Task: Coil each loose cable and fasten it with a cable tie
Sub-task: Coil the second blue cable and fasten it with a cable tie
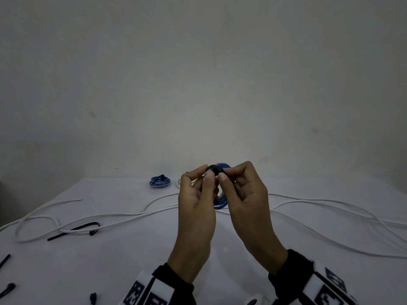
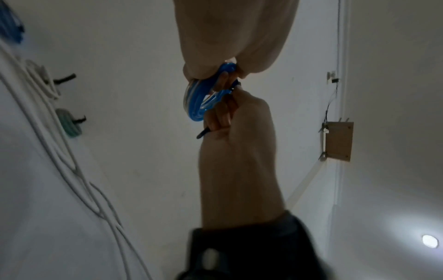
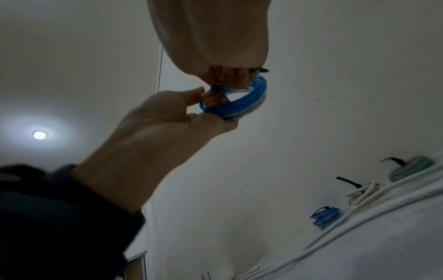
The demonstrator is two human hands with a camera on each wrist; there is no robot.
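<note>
The white table [image 1: 92, 271] carries most of the scene. Across it runs a long loose white cable [image 1: 123, 215], not yet coiled, from the left edge to the right edge. At the far edge, near the wall, lie three finished bundles: a blue coil [image 1: 160, 182], a white coil [image 3: 363, 193] and a greenish coil [image 3: 411, 168], each with a black tie end that sticks up. I think they are put there to keep the working area free.

Above the table, both hands hold up the blue cable coil [image 3: 236, 103], probably so that the tie can pass around it freely. The left hand [image 1: 196, 201] has its fingers curled on the coil and on the tail of the black cable tie [image 1: 215, 169]. The right hand [image 1: 244, 194] pinches the tie on top of the coil with thumb and forefinger, while its lower fingers support the ring. It seems the tie is now being closed or pulled tight.

On the near left of the table wait spare black ties [image 1: 73, 231]. The loose white cable lies just under the hands, so it could catch when the coil is put down.
</note>
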